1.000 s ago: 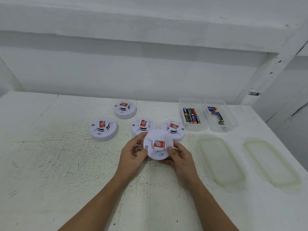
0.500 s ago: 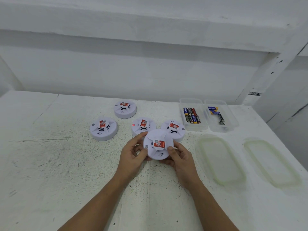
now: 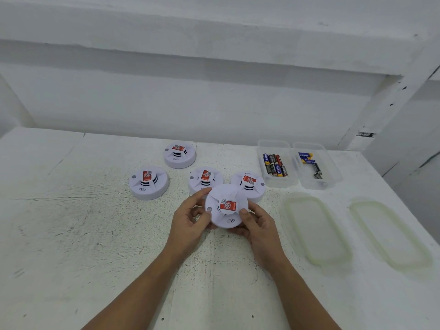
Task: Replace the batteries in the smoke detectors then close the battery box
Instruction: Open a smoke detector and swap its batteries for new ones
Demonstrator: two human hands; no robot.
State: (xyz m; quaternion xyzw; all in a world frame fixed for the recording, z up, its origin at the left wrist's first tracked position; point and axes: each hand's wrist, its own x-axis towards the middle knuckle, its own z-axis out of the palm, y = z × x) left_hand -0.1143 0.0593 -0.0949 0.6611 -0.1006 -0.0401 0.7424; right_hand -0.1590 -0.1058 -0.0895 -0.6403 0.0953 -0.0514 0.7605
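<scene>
While the white surface (image 3: 71, 234) carries everything, two lids (image 3: 316, 229) lie at its right, apart from the two clear boxes (image 3: 273, 144) behind them. Near the middle, the left hand (image 3: 190, 222) and right hand (image 3: 259, 225) each have a curled grip on the rim of one detector (image 3: 226, 206), possibly lifted slightly. Four other detectors (image 3: 148, 183) sit just behind it, face up. Batteries (image 3: 275, 165) lie in both boxes.
</scene>
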